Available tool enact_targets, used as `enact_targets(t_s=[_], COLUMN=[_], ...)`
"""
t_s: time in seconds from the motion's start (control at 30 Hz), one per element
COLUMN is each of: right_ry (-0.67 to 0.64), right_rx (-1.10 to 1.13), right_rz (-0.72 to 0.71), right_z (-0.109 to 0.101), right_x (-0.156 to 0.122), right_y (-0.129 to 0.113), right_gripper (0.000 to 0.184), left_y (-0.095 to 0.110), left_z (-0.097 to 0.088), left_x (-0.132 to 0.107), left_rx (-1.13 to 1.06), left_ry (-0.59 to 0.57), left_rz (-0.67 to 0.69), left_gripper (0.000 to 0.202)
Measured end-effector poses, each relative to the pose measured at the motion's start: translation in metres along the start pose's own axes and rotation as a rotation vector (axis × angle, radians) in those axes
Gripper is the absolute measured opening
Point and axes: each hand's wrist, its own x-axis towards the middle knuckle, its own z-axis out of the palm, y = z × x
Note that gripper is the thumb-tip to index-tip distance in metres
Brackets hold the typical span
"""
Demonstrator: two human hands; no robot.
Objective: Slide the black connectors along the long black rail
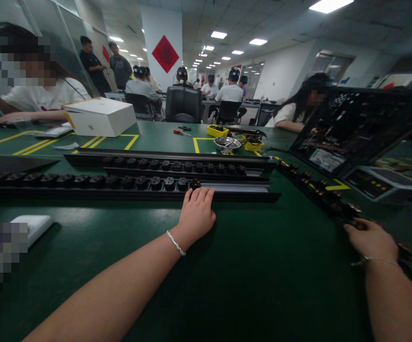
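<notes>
My left hand (198, 209) rests at the near edge of a long black rail (238, 195), its fingers together and bent over that edge. Just beyond the fingertips sits a dark round socket module (195, 183), the last in a row of similar black modules (141, 183) lying in the rail. To the right of it, the rail's pale inner channel shows. Off to the right, my right hand (373, 241) is closed around a dark socket module (360, 225) in a slanting line of loose black modules with coppery metal parts (320, 190). The fingers partly hide that piece.
Behind lies another black rail (177, 159) with modules. Farther back are a white box (101, 116), a metal bowl (227, 144), yellow trays (217, 130) and a red screwdriver (179, 131). An open black computer case (362, 128) stands right. Co-workers sit across the table.
</notes>
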Motion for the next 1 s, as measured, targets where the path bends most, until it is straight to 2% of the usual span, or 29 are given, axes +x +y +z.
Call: enact_targets(t_s=[0.07, 0.17, 0.27, 0.33, 0.4, 0.5, 0.57, 0.67, 0.77, 0.87, 1.0], right_ry=[0.004, 0.065, 0.247, 0.264, 0.223, 0.041, -0.046, -0.102, -0.153, -0.232, -0.302], right_rx=[0.023, 0.048, 0.041, 0.048, 0.075, 0.135, 0.213, 0.329, 0.398, 0.427, 0.380], right_rz=[-0.016, -0.102, -0.371, -0.613, -0.857, -1.188, -1.324, -1.352, -1.252, -1.191, -1.168], right_z=[0.000, -0.001, 0.002, 0.009, 0.019, 0.039, 0.052, 0.068, 0.081, 0.091, 0.095], right_x=[-0.003, -0.017, -0.044, -0.069, -0.098, -0.141, -0.167, -0.201, -0.232, -0.255, -0.271], right_y=[-0.002, -0.012, -0.032, -0.050, -0.069, -0.097, -0.117, -0.148, -0.180, -0.205, -0.222], right_gripper=[0.021, 0.035, 0.044, 0.046, 0.044, 0.040, 0.038, 0.037, 0.037, 0.040, 0.036], left_y=[0.000, 0.000, 0.001, 0.002, 0.004, 0.003, -0.002, -0.020, -0.043, -0.058, -0.059], left_z=[0.000, 0.001, 0.002, 0.003, 0.002, -0.003, -0.007, -0.011, -0.013, -0.012, -0.008], left_x=[0.000, 0.000, 0.000, 0.000, 0.001, 0.005, 0.009, 0.016, 0.019, 0.020, 0.020], left_rx=[0.000, -0.009, -0.023, -0.038, -0.060, -0.107, -0.126, -0.086, 0.002, 0.051, 0.055], left_ry=[0.002, 0.002, 0.001, 0.008, 0.022, 0.078, 0.155, 0.308, 0.398, 0.404, 0.377], left_rz=[-0.002, -0.006, -0.011, -0.014, -0.019, -0.051, -0.100, -0.222, -0.319, -0.368, -0.347], left_gripper=[0.053, 0.053, 0.054, 0.053, 0.052, 0.047, 0.041, 0.031, 0.026, 0.023, 0.025])
